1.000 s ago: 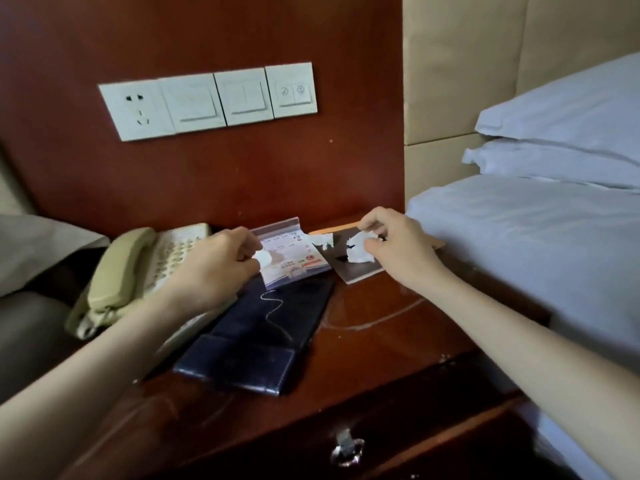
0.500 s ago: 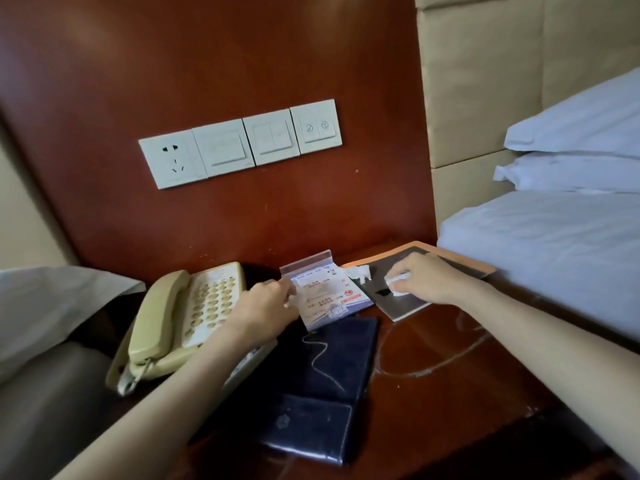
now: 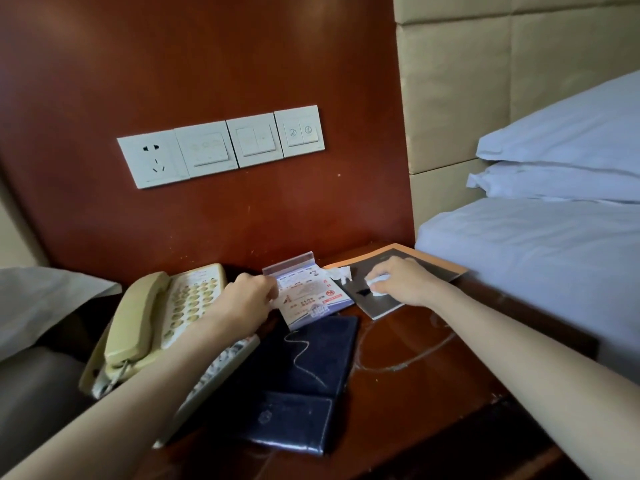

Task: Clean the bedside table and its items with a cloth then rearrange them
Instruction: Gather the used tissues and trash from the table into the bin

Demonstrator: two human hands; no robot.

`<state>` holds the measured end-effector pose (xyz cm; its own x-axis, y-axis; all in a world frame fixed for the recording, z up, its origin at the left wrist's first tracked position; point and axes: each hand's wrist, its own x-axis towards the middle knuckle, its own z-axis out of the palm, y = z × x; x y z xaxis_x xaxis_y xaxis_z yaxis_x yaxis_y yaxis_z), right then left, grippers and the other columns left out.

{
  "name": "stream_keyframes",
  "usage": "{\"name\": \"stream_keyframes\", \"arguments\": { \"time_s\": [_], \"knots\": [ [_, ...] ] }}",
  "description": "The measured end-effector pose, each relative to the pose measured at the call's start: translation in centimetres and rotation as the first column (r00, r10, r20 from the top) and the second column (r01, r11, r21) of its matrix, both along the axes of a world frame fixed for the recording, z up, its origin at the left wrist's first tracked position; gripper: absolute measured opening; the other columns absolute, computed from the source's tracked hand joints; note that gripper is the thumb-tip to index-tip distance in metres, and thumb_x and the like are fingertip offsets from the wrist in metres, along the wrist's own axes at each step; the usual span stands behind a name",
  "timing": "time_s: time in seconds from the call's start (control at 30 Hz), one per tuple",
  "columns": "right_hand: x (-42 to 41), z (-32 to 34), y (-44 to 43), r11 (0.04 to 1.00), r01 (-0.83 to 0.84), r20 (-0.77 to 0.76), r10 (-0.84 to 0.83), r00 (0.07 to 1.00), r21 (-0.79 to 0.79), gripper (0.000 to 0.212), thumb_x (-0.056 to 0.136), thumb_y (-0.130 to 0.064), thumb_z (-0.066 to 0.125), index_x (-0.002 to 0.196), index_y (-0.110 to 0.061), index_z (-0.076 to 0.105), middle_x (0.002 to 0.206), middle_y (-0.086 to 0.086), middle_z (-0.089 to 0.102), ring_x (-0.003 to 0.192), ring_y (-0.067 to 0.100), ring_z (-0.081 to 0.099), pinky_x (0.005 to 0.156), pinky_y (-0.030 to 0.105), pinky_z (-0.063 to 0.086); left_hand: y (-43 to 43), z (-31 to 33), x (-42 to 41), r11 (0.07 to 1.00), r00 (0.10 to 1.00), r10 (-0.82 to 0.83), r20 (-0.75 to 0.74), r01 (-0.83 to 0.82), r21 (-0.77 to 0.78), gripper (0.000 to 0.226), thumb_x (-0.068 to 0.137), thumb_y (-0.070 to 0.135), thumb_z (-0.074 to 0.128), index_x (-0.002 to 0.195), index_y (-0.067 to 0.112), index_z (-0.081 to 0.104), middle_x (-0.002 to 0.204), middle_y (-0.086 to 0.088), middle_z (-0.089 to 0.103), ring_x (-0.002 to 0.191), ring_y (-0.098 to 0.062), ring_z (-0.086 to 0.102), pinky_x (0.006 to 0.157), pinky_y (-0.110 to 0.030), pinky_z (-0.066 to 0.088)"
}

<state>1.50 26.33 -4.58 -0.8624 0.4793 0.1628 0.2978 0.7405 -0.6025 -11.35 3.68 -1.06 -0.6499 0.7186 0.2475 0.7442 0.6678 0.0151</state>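
While crumpled, white cloth [image 3: 376, 280] on glossy wood [image 3: 433, 386]

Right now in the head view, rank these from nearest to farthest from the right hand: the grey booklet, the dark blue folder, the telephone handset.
From the right hand:
1. Grey booklet, directly under it, at the table's back right.
2. Dark blue folder, nearer the front, at the middle.
3. Telephone handset, far left.
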Motion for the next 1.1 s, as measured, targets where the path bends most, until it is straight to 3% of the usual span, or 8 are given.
{"name": "stream_keyframes", "arguments": {
  "time_s": [0.13, 0.23, 0.37, 0.57, 0.73, 0.83, 1.0, 1.1],
  "knots": [
    [-0.2, -0.5, -0.2, 0.995, 0.058, -0.011, -0.058, 0.998, 0.085, 0.030, 0.093, -0.020, 0.051, 0.120, -0.021, 0.066, 0.133, 0.006, 0.058, 0.128, 0.029, 0.043, 0.112, 0.041, 0.028, -0.5, 0.8, 1.1, 0.993, 0.999, -0.037, -0.037, 0.040, 0.108, 0.032, 0.081, -0.005, 0.050, 0.095, 0.013, 0.071, 0.098, -0.008, 0.071, 0.093, -0.026, 0.064, 0.076, -0.031, 0.049],
    [-0.3, -0.6, -0.3, 0.991, 0.063, -0.012, -0.062, 0.998, 0.117, 0.032, 0.095, -0.020, 0.047, 0.122, -0.020, 0.064, 0.134, 0.007, 0.058, 0.128, 0.028, 0.043, 0.114, 0.041, 0.025, -0.7, 1.5, 2.4, 0.982, 0.998, -0.044, -0.037, 0.050, 0.181, 0.033, 0.082, -0.006, 0.050, 0.094, 0.011, 0.075, 0.099, -0.007, 0.072, 0.096, -0.024, 0.064, 0.072, -0.019, 0.038],
    [-0.1, -0.5, -0.1, 0.992, 0.042, -0.010, -0.041, 0.999, 0.121, 0.031, 0.096, -0.021, 0.048, 0.123, -0.020, 0.065, 0.135, 0.008, 0.057, 0.128, 0.029, 0.045, 0.110, 0.043, 0.034, -1.0, 2.5, 4.7, 0.945, 0.991, -0.101, -0.083, 0.121, 0.303, 0.029, 0.083, -0.005, 0.051, 0.090, 0.009, 0.076, 0.095, -0.010, 0.070, 0.094, -0.027, 0.062, 0.078, -0.031, 0.047],
    [0.4, -0.4, -0.6, 0.959, 0.133, -0.130, -0.103, 0.986, 0.250, 0.025, 0.094, -0.014, 0.055, 0.113, -0.014, 0.071, 0.113, 0.011, 0.067, 0.106, 0.028, 0.057, 0.088, 0.035, 0.051, -0.3, 3.5, 7.9, 0.910, 0.979, -0.162, -0.125, 0.197, 0.364, 0.031, 0.084, -0.003, 0.048, 0.093, 0.009, 0.075, 0.098, -0.007, 0.067, 0.095, -0.024, 0.059, 0.081, -0.032, 0.045],
    [0.3, 0.2, -0.4, 0.936, 0.121, -0.170, -0.067, 0.983, 0.329, 0.015, 0.090, -0.008, 0.062, 0.100, -0.010, 0.074, 0.102, 0.012, 0.070, 0.090, 0.027, 0.063, 0.071, 0.025, 0.043, -0.2, 3.4, 9.8, 0.871, 0.968, -0.211, -0.138, 0.250, 0.423, 0.033, 0.085, -0.004, 0.048, 0.087, 0.012, 0.076, 0.090, 0.000, 0.062, 0.082, -0.004, 0.050, 0.064, -0.011, 0.031],
    [0.6, 0.3, 0.0, 0.930, 0.105, -0.167, -0.048, 0.985, 0.352, 0.021, 0.090, 0.000, 0.056, 0.098, -0.011, 0.072, 0.098, 0.011, 0.067, 0.079, 0.025, 0.060, 0.064, 0.024, 0.039, -0.2, 2.8, 10.5, 0.870, 0.970, -0.211, -0.121, 0.243, 0.429, 0.034, 0.084, -0.004, 0.047, 0.087, 0.013, 0.076, 0.089, 0.003, 0.060, 0.086, -0.014, 0.058, 0.065, -0.015, 0.033],
    [1.6, 1.3, 0.3, 0.953, 0.150, -0.314, -0.063, 0.947, 0.262, 0.023, 0.089, -0.001, 0.052, 0.087, -0.014, 0.071, 0.090, 0.010, 0.069, 0.081, 0.027, 0.060, 0.064, 0.030, 0.046, 0.1, 2.1, 11.8, 0.839, 0.966, -0.247, -0.081, 0.255, 0.481, 0.034, 0.085, -0.009, 0.045, 0.090, 0.007, 0.075, 0.101, -0.006, 0.068, 0.100, -0.021, 0.062, 0.081, -0.021, 0.043],
    [3.7, 2.7, 0.0, 0.976, 0.196, -0.451, -0.134, 0.883, 0.094, 0.026, 0.083, -0.001, 0.055, 0.072, -0.020, 0.068, 0.074, 0.009, 0.067, 0.073, 0.026, 0.062, 0.066, 0.033, 0.054, 0.6, 2.2, 13.2, 0.776, 0.955, -0.289, -0.072, 0.278, 0.566, 0.030, 0.083, -0.007, 0.050, 0.088, 0.008, 0.075, 0.097, -0.001, 0.068, 0.091, -0.013, 0.063, 0.082, -0.022, 0.047]
  ]
}}
